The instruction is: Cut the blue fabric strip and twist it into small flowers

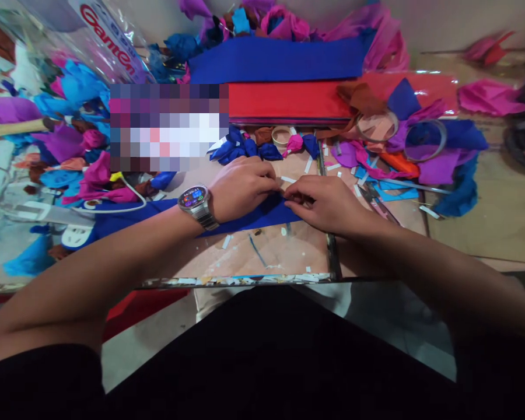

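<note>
Folding the blue paper strip (262, 214) on my desk (289, 251): left hand (240, 188) and right hand (324, 204) both pinching its edge; next, I judge, a firm crease.

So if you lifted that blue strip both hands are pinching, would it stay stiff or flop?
Probably flop: the blue strip lies thin and flat on the board, like the crumpled blue pieces behind it. It looks light and easy to tear. The left hand and right hand pinch it gently.

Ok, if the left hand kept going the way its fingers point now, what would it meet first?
Most likely the right hand: the left hand points right along the blue paper strip, and their fingertips already almost touch on it.
</note>
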Available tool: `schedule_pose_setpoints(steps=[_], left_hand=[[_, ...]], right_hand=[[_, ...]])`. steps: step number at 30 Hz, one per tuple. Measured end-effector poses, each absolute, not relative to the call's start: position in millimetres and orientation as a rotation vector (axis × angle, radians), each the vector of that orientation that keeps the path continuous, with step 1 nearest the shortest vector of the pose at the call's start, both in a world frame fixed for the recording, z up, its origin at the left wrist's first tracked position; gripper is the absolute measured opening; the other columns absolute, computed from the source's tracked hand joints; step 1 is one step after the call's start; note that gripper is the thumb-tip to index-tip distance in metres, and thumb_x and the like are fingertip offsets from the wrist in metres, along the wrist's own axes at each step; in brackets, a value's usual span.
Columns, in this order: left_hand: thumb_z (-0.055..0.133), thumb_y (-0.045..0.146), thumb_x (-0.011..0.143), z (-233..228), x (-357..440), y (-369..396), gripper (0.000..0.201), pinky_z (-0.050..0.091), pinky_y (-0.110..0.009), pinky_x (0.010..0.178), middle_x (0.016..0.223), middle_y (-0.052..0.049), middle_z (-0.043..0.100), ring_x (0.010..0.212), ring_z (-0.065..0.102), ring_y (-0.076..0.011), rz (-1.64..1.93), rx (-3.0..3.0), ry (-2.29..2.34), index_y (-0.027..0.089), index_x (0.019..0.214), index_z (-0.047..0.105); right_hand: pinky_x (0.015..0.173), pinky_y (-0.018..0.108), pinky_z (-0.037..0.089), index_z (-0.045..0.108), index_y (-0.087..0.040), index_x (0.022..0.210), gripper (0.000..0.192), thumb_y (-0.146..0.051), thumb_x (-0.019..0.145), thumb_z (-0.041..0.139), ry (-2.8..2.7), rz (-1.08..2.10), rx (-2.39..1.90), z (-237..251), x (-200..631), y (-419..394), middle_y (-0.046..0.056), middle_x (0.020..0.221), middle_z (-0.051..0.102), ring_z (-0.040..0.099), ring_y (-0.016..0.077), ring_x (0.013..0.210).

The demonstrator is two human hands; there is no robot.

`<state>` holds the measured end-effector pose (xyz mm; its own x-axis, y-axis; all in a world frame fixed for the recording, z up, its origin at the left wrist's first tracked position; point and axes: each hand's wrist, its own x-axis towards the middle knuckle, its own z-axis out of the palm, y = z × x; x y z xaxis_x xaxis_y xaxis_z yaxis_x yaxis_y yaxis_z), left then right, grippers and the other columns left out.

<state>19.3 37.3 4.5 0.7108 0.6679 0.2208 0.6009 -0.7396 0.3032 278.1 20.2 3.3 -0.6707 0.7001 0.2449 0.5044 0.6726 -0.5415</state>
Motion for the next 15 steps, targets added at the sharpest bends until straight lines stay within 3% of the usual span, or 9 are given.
schedule_pose_setpoints(steps=[6, 11, 15], left_hand=[[0.054, 0.025, 0.108, 2.3, 18.6, 36.7, 0.031, 0.05, -0.044, 0.096, 0.114, -0.007, 0.078, 0.106, 0.068, -0.0253, 0.447, 2.717, 1.024, 0.028, 0.112, 0.084], [0.057, 0.031, 0.109, 0.9, 15.7, 36.5, 0.029, 0.051, -0.044, 0.098, 0.118, -0.008, 0.077, 0.11, 0.069, -0.0258, 0.463, 2.723, 1.011, 0.027, 0.122, 0.083], [0.054, 0.033, 0.112, 2.4, 15.3, 36.9, 0.031, 0.051, -0.043, 0.096, 0.117, -0.008, 0.078, 0.105, 0.067, -0.0244, 0.452, 2.758, 0.988, 0.025, 0.118, 0.084]], right_hand=[[0.087, 0.036, 0.054, 0.081, -0.019, 0.109, 0.019, -0.022, 0.102, 0.064, -2.536, 0.622, -0.821, 4.4, 280.3, 20.0, 0.011, 0.102, 0.079, 0.073, 0.0249, 0.096], [0.086, 0.037, 0.055, 0.082, -0.019, 0.109, 0.02, -0.02, 0.101, 0.063, -2.543, 0.605, -0.882, 6.6, 282.0, 21.8, 0.011, 0.101, 0.079, 0.073, 0.0253, 0.094], [0.086, 0.036, 0.056, 0.082, -0.019, 0.115, 0.025, -0.02, 0.101, 0.062, -2.545, 0.615, -0.847, 7.1, 283.1, 22.9, 0.012, 0.104, 0.078, 0.073, 0.0249, 0.095]])
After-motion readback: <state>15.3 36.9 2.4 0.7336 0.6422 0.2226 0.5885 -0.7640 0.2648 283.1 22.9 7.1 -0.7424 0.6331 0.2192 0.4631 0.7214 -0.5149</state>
